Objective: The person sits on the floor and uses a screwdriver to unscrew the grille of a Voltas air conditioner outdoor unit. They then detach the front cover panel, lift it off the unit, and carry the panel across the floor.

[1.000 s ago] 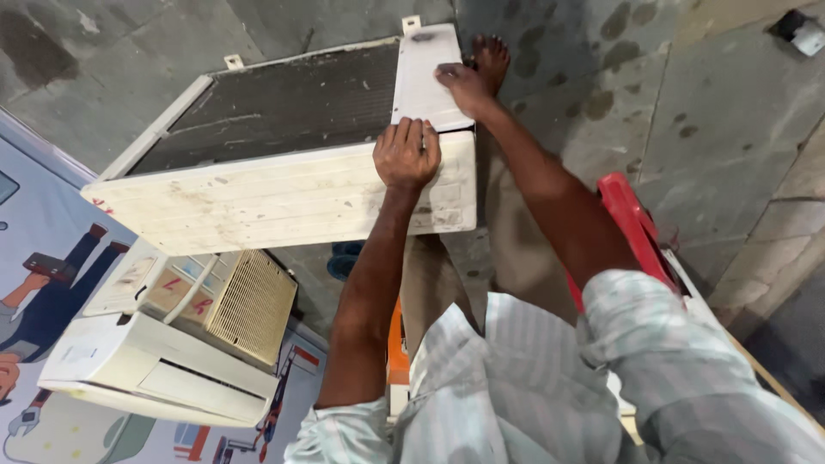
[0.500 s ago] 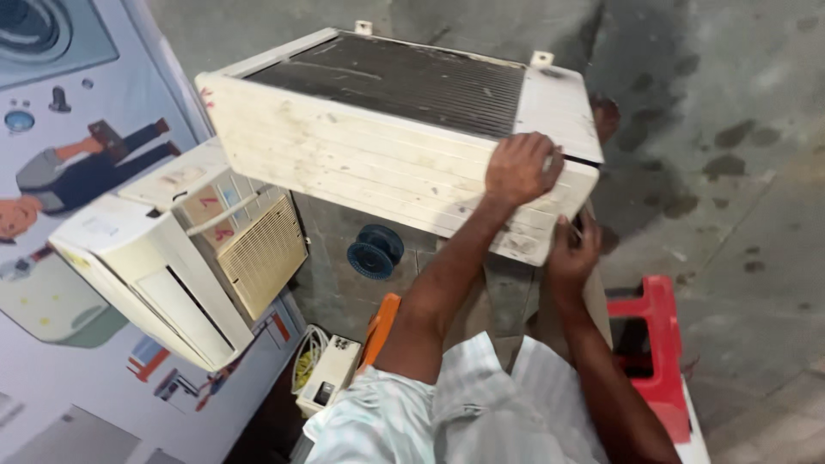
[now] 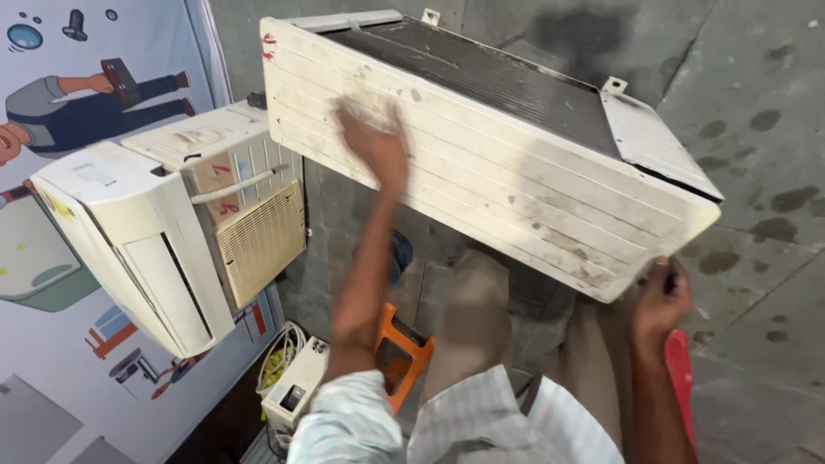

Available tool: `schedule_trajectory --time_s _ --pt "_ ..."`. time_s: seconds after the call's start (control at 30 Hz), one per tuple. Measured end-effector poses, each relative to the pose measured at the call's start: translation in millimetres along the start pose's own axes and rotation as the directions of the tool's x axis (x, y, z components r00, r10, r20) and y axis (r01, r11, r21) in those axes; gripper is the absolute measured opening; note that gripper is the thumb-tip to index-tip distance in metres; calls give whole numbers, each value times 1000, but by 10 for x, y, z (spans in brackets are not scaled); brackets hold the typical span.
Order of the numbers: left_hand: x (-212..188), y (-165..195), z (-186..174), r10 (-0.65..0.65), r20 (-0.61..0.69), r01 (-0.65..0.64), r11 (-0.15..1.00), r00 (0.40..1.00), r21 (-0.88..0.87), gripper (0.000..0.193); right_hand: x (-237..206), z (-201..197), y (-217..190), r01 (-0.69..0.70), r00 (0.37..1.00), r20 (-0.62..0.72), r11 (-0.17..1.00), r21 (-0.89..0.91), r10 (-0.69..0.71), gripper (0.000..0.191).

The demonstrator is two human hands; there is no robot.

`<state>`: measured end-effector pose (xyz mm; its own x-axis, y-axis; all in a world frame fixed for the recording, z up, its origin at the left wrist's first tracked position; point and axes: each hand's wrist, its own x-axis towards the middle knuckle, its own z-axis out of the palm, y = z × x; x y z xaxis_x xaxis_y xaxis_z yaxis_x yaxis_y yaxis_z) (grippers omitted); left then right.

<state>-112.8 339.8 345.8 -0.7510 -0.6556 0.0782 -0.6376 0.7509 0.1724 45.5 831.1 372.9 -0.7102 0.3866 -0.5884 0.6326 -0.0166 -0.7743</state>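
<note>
My left hand (image 3: pixel 371 144) flat on dirty white front panel of air conditioner unit (image 3: pixel 481 163), fingers spread, blurred, grasping nothing. My right hand (image 3: pixel 657 299) under unit's lower right corner, fingers curled on edge, bearing it. Unit tilted, resting over my knees, above floor. Risk as I judge it: weight on one corner grip; open palm gives no hold, dusty casing could slide off toward orange stool (image 3: pixel 400 351). Floor (image 3: pixel 756 172): grey concrete, dark stains. Second white unit (image 3: pixel 163 232) near left, against illustrated poster (image 3: pixel 51 103).
</note>
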Motion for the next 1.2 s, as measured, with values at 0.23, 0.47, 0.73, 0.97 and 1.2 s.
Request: schedule_trajectory --time_s 0.23,0.47,0.73,0.97,1.2 --pt "1871 -1368 -439 -197 373 260 958 907 -125 95 80 112 -122 -94 986 -130 993 76 103 31" --pt "2064 -1416 -526 -234 469 356 915 852 -189 87 40 389 -631 -242 963 -74 950 197 260 53" --pt "2060 -1486 -551 -364 454 573 636 813 -517 100 124 594 -657 -146 988 29 871 468 150 58" --pt "1991 -1588 -1138 -384 479 564 762 790 -320 99 110 753 -789 -85 971 -168 899 429 172 46" --pt "1998 -1512 -809 -353 431 513 787 830 -344 93 123 678 -829 -220 935 -168 884 413 311 48"
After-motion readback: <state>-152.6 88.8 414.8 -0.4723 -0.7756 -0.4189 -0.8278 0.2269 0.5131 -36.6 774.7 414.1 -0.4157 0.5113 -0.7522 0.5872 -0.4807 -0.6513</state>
